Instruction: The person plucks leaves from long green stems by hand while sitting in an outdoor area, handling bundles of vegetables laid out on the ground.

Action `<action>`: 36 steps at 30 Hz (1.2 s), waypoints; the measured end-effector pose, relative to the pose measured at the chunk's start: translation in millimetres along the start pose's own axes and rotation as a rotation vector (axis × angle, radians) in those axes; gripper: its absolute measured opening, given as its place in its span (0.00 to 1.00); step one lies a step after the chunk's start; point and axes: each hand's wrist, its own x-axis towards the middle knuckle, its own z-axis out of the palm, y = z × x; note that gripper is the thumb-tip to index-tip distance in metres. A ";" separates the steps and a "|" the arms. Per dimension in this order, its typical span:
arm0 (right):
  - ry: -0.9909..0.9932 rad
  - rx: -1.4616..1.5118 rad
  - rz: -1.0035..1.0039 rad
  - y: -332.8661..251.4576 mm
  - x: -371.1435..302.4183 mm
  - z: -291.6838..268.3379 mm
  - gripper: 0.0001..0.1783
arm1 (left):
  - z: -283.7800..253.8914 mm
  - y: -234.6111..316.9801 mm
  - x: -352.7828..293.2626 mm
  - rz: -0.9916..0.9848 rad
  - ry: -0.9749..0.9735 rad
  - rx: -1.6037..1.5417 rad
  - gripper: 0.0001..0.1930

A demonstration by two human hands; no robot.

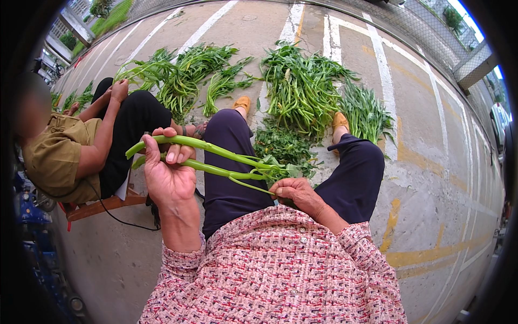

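My left hand [171,181] is closed around the thick ends of two long green water spinach stalks [237,174], held sideways above my lap. Their thinner, leafy ends point right. There my right hand [302,197] pinches the tip of a thin side stem between thumb and fingers. Some leaves hang just above that hand. Past my knees, a heap of trimmed leaves [283,150] lies on the ground between my feet. Beyond it spreads a large pile of uncut water spinach [302,97], stems toward me.
To my left a person in a brown shirt [59,146] sits on a low wooden stool [108,208], holding similar greens. More bunches [189,75] lie ahead of that person, and another bunch [367,113] by my right foot. The concrete ground [426,221] carries painted lines.
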 end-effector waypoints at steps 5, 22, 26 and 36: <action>-0.101 -0.014 -0.060 -2.9 -2.6 0.5 0.08 | -5.4 -1.1 2.8 0.016 -0.002 0.018 0.15; 0.135 -0.101 0.031 18.0 6.7 -5.7 0.09 | 2.3 -17.6 -7.9 0.008 -0.015 0.103 0.14; 0.058 0.006 0.035 10.4 4.1 -1.2 0.08 | 7.0 -14.7 -7.7 -0.010 -0.028 0.074 0.14; -0.109 -0.070 -0.034 2.1 -0.2 0.6 0.08 | 5.2 -18.7 -5.5 -0.015 0.008 0.068 0.13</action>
